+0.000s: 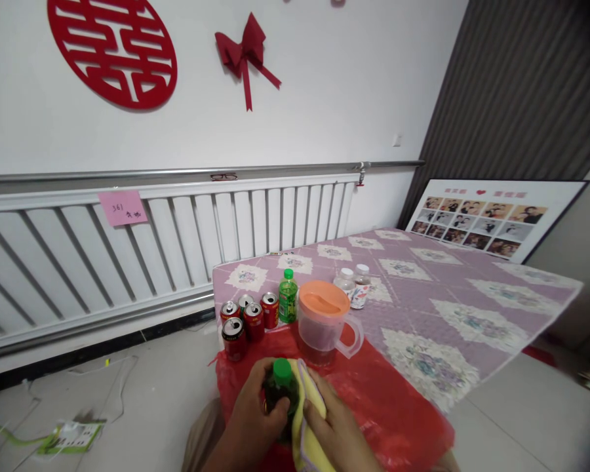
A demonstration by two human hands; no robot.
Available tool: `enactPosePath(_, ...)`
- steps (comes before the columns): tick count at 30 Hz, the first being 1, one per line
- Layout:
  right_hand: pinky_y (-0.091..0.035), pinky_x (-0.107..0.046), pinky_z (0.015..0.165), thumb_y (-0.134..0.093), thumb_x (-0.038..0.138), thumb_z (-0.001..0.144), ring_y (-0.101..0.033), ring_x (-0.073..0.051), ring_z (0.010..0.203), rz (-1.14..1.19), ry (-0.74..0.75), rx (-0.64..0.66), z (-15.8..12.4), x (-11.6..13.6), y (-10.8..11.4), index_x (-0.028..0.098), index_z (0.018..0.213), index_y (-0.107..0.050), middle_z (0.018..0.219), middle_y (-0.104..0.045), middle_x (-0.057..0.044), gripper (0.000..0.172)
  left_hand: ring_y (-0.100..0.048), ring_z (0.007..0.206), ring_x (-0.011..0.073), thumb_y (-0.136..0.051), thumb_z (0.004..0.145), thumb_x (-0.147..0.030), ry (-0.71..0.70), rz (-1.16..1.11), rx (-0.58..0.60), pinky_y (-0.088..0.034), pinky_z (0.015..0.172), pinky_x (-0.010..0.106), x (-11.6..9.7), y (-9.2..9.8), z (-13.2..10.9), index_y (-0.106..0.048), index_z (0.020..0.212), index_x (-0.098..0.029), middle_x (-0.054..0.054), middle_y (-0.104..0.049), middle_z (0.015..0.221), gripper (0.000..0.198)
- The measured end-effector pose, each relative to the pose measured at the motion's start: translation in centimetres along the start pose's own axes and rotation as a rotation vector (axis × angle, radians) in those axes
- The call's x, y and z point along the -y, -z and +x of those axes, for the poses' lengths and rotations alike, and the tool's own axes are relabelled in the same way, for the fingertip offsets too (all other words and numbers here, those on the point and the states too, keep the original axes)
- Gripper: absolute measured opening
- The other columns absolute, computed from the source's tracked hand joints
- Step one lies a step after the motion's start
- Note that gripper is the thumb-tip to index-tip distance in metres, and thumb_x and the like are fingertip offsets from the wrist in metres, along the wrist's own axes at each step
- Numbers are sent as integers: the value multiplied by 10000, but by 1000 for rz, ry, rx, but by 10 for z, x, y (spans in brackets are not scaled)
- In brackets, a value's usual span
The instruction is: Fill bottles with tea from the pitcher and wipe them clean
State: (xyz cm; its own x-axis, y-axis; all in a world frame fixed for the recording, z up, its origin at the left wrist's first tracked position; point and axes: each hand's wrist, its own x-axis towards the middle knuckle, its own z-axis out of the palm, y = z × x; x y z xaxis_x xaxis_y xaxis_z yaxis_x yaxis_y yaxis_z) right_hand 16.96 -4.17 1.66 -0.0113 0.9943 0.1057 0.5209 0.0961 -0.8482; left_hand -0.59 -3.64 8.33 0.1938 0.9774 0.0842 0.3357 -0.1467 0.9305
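Observation:
A dark green bottle with a bright green cap [282,371] stands upright in my left hand [255,413], whose fingers and thumb wrap round it. Against the bottle's right side my right hand [332,419] presses a yellow cloth with a purple edge [311,393], fingers closed on it. Both hands are over a red plastic sheet [388,413] at the table's near edge. Just beyond them is a clear pitcher with an orange lid [323,321]. The bottle's lower part is partly hidden by my fingers and the cloth.
Several opened cans [253,320] stand at the table's left corner beside a green bottle [288,298]. Two small white-capped bottles [360,288] are behind the pitcher. A patterned cloth [413,314] covers the table. A radiator [177,242] runs along the wall; a power strip [73,436] lies on the floor.

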Motion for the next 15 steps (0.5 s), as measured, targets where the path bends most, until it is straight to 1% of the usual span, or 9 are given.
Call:
enactPosePath(2, -367, -458, 1149, -490, 241, 810, -522, -265, 1335, -50, -4, 43, -2, -11, -6, 155, 1407, -528, 1428, -578, -138, 604, -653, 1026, 236, -542, 733, -98, -19, -2, -10, -519, 931, 356, 6, -3, -1, -534, 1181, -169, 87, -684, 1115, 454)
enactPosePath(4, -375, -440, 1145, -494, 223, 798, -530, -260, 1329, -99, 1, 57, -3, -19, -10, 142, 1411, -524, 1416, -588, -144, 619, -645, 1051, 240, -524, 750, -110, -57, -19, -30, -516, 946, 373, 17, -10, -1, -522, 1210, -171, 98, -667, 1156, 465)
enactPosePath(6, -380, -422, 1144, -495, 230, 805, -527, -257, 1333, -124, 5, 56, -4, -22, -11, 132, 1418, -516, 1425, -579, -146, 621, -602, 1161, 255, -525, 759, -122, -100, -30, -51, -480, 1016, 404, 29, -17, -1, -499, 1254, -174, 121, -621, 1263, 499)
enactPosePath(9, -384, -434, 1142, -493, 250, 813, -522, -266, 1338, -116, 6, 41, -5, -21, -11, 132, 1420, -514, 1432, -572, -146, 619, -522, 1272, 292, -597, 729, -155, -109, -21, -82, -402, 1106, 469, 43, -24, -1, -462, 1313, -161, 150, -559, 1348, 600)
enactPosePath(12, -376, -457, 1148, -486, 276, 827, -505, -275, 1351, -74, 25, 11, -5, -15, -7, 128, 1415, -517, 1439, -561, -153, 607, -462, 1329, 314, -627, 714, -169, -109, 13, -114, -350, 1147, 500, 44, -21, 2, -500, 1301, -167, 155, -505, 1395, 601)
enactPosePath(15, -361, -462, 1158, -466, 315, 865, -478, -269, 1372, -33, 57, -27, -5, -2, -1, 137, 1421, -503, 1463, -530, -155, 585, -488, 1284, 310, -616, 703, -143, -112, 31, -97, -396, 1111, 485, 39, -9, 9, -574, 1219, -178, 142, -506, 1344, 519)
